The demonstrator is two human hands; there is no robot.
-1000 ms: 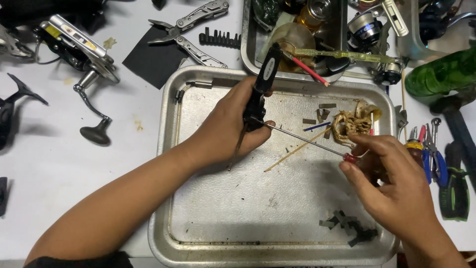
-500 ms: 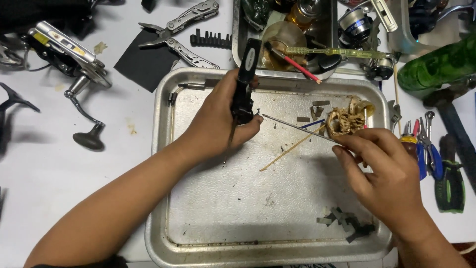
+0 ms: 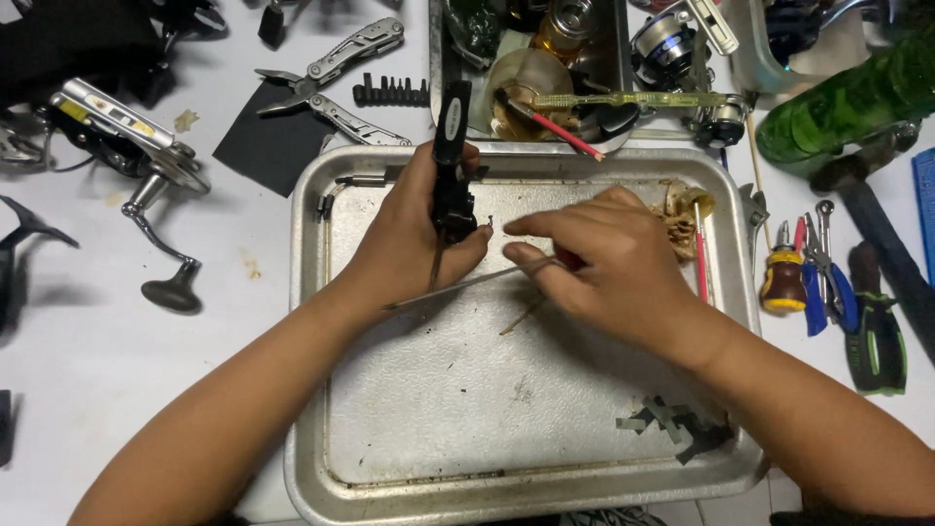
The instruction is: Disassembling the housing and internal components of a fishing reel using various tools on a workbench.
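White tabletop (image 3: 88,390) lay under a scuffed metal tray (image 3: 438,429), the landmark for everything else. Left of the tray sat a fishing reel (image 3: 127,146); beyond its far rim stood a metal bin (image 3: 440,58) of parts, with a green bottle (image 3: 847,97) to the bin's right. Over the tray's middle, the left hand (image 3: 409,239) was closed around a black reel part (image 3: 453,166), held upright. The right hand (image 3: 609,263) pinched a thin metal rod (image 3: 458,288) between thumb and 2 fingers, its length crossing beneath the black part.
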